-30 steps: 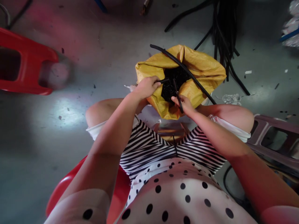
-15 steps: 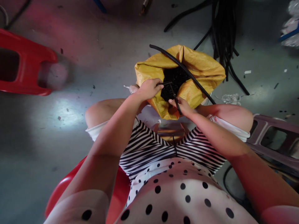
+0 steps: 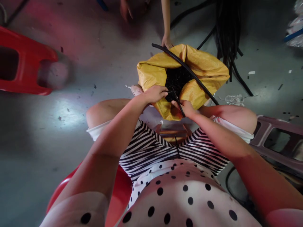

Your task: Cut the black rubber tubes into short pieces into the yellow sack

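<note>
A yellow sack (image 3: 205,71) stands open between my knees, filled with short black tube pieces (image 3: 176,80). My left hand (image 3: 155,93) is closed on a short black corrugated tube piece at the sack's near rim. My right hand (image 3: 187,107) pinches a thin black tube piece (image 3: 177,100) that points up toward the sack's mouth. The two pieces meet between my hands. A long black hose (image 3: 187,67) lies across the top of the sack.
Another person's hand (image 3: 167,41) touches the far end of the long hose, and a second hand (image 3: 125,9) shows further back. A red plastic stool (image 3: 26,60) stands at left, a bundle of black hoses (image 3: 224,31) at top right, a purple stool (image 3: 276,142) at right.
My hands have drawn a little closer to me and to each other. Another person's hands have come in at the top, one reaching the end of the long hose.
</note>
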Demonstrator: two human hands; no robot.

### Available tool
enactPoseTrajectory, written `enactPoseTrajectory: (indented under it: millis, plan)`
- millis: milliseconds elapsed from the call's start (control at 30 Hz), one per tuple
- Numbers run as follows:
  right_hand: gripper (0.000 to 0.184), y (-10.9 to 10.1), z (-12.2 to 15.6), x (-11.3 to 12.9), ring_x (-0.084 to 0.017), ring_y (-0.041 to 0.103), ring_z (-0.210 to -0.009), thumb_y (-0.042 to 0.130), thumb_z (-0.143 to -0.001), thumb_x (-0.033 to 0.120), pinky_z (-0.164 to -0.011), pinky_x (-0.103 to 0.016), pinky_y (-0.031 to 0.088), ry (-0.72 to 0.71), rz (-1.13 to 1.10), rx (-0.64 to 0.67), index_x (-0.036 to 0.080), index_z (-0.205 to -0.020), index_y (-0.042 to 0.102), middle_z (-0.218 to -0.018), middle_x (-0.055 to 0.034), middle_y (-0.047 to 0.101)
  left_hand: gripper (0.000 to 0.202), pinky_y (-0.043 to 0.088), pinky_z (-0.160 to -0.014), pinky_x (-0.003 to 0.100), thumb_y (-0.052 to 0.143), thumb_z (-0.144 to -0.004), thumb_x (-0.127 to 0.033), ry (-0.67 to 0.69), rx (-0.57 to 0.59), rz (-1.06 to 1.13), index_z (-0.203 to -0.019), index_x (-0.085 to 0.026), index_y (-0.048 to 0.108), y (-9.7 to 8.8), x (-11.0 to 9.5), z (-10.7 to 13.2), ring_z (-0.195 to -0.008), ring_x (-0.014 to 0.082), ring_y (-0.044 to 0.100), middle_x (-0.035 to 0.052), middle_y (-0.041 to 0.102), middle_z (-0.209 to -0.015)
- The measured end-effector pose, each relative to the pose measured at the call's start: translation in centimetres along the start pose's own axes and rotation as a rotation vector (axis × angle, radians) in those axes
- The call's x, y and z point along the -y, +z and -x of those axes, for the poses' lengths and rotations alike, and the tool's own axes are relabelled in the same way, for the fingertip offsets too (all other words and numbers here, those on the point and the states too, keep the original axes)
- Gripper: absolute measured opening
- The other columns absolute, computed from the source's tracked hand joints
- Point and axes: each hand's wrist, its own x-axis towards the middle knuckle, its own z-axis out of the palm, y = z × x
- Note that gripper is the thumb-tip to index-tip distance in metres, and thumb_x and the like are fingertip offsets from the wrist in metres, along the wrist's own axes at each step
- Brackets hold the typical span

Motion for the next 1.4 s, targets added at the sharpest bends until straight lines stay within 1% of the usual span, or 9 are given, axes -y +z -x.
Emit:
enactPoseTrajectory:
  millis: [267,533,633,767,900,1000,1100,1233,1400]
  plan:
    - [0.082,0.1,0.1,0.1,-0.015,0.04,-0.062,0.067,-0.082,0.103,-0.06,-0.031,0.03,-0.017,-0.002,-0.013,0.026,-0.063,0.048,-0.058,0.0024,0.043,0.038,0.058,-0.106,0.037,0.051,-0.103,-0.039,-0.055,0.011,-0.011,-0.119,-0.018,0.079,-0.1,0.3,0.1,-0.111,0.0284,0.075,0.0126,0.081,-0.111]
    - [0.083,0.0,0.0,-0.2,-0.013,0.037,-0.063,0.073,-0.077,0.103,-0.059,-0.031,0.026,-0.02,-0.007,-0.04,0.026,-0.06,0.046,-0.057,0.0048,0.034,0.039,0.057,-0.109,0.039,0.054,-0.101,-0.04,-0.065,-0.005,-0.057,-0.125,-0.021,0.079,-0.5,1.1,0.0,-0.119,0.0307,0.074,0.0131,0.081,-0.123]
    - [0.082,-0.3,0.0,0.2,-0.014,0.045,-0.061,0.077,-0.075,0.102,-0.056,-0.029,0.031,0.009,-0.135,-0.063,0.024,-0.064,0.052,-0.058,0.002,0.047,0.039,0.057,-0.108,0.037,0.058,-0.1,-0.041,-0.049,0.002,-0.049,-0.125,-0.022,0.08,-0.5,0.8,0.0,-0.12,0.0296,0.075,0.0118,0.082,-0.128]
    - [0.074,-0.9,-0.1,1.6,-0.016,0.06,-0.059,0.088,-0.076,0.092,-0.051,-0.029,0.044,0.055,-0.408,-0.041,0.021,-0.079,0.066,-0.077,-0.0082,0.076,0.045,0.057,-0.108,0.038,0.06,-0.098,-0.042,0.048,0.104,-0.005,-0.131,-0.019,0.08,0.5,-0.7,0.0,-0.118,0.029,0.076,0.0121,0.083,-0.131]
    - [0.062,-1.4,-0.3,2.2,-0.015,0.061,-0.058,0.096,-0.079,0.077,-0.051,-0.028,0.046,0.045,-0.471,-0.063,0.021,-0.081,0.068,-0.076,-0.0074,0.077,0.048,0.058,-0.106,0.036,0.06,-0.098,-0.044,0.121,0.181,0.048,-0.136,-0.019,0.078,1.7,-1.6,-0.1,-0.118,0.0278,0.077,0.0113,0.083,-0.133]
    - [0.058,-1.6,-0.5,1.9,-0.016,0.061,-0.059,0.092,-0.085,0.072,-0.054,-0.029,0.047,0.033,-0.469,-0.177,0.023,-0.082,0.063,-0.073,-0.0053,0.074,0.048,0.057,-0.11,0.039,0.063,-0.097,-0.044,0.091,0.119,0.025,-0.138,-0.02,0.077,1.2,-1.0,-0.1,-0.123,0.0291,0.076,0.011,0.082,-0.136]
    - [0.058,-1.6,-0.6,1.3,-0.018,0.064,-0.066,0.086,-0.091,0.075,-0.062,-0.031,0.049,0.027,-0.422,-0.252,0.024,-0.082,0.06,-0.073,-0.0042,0.071,0.044,0.055,-0.115,0.044,0.059,-0.102,-0.042,0.01,-0.028,-0.018,-0.135,-0.021,0.079,-0.2,0.0,0.1,-0.127,0.0315,0.074,0.0121,0.081,-0.138]
    - [0.069,-1.1,-0.2,0.7,-0.019,0.063,-0.07,0.076,-0.089,0.091,-0.064,-0.032,0.047,0.033,-0.325,-0.09,0.024,-0.082,0.062,-0.073,-0.0038,0.069,0.042,0.054,-0.113,0.044,0.058,-0.107,-0.043,-0.087,-0.174,-0.012,-0.137,-0.024,0.079,-1.8,0.8,0.4,-0.127,0.0309,0.072,0.0085,0.082,-0.134]
    - [0.075,-0.5,0.1,0.2,-0.019,0.061,-0.075,0.073,-0.084,0.098,-0.067,-0.032,0.044,0.014,-0.241,-0.011,0.024,-0.086,0.063,-0.078,-0.0018,0.069,0.044,0.054,-0.113,0.044,0.058,-0.108,-0.041,-0.106,-0.19,-0.005,-0.14,-0.021,0.079,-2.0,0.4,0.6,-0.126,0.03,0.072,0.0093,0.082,-0.136]
